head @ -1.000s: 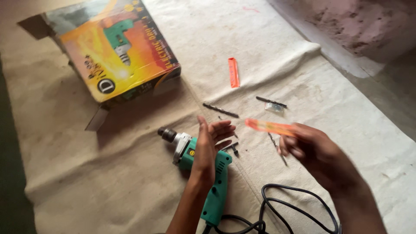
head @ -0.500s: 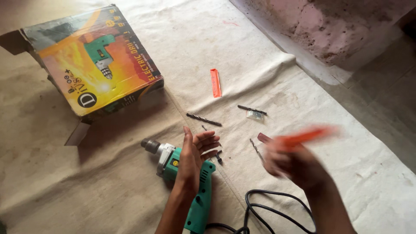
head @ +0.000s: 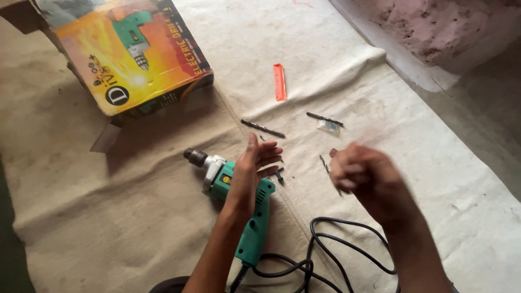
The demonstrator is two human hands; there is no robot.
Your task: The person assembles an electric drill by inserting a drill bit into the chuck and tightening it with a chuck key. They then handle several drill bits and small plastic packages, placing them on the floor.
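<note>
My left hand (head: pixel 251 172) hovers with spread fingers over the body of a green electric drill (head: pixel 255 228), which lies on a beige cloth (head: pixel 135 217) with its chuck pointing up-left. My right hand (head: pixel 364 179) is blurred and curled to the drill's right. A small reddish tip (head: pixel 332 153) sticks out at its left side. A thin drill bit (head: pixel 324 164) lies just beside that hand. A small dark chuck key (head: pixel 279 174) rests by my left fingertips.
The drill's cardboard box (head: pixel 130 54) lies at the top left. An orange plastic strip (head: pixel 279 81), two dark drill bits (head: pixel 262 128) (head: pixel 324 118) and a small clear packet (head: pixel 328 126) lie beyond my hands. The black cord (head: pixel 325 255) coils near the bottom edge. Bare floor (head: pixel 477 81) borders the cloth on the right.
My right hand, which held out an orange piece, has swung left and curled in, so only a reddish tip shows. The left hand stays over the drill.
</note>
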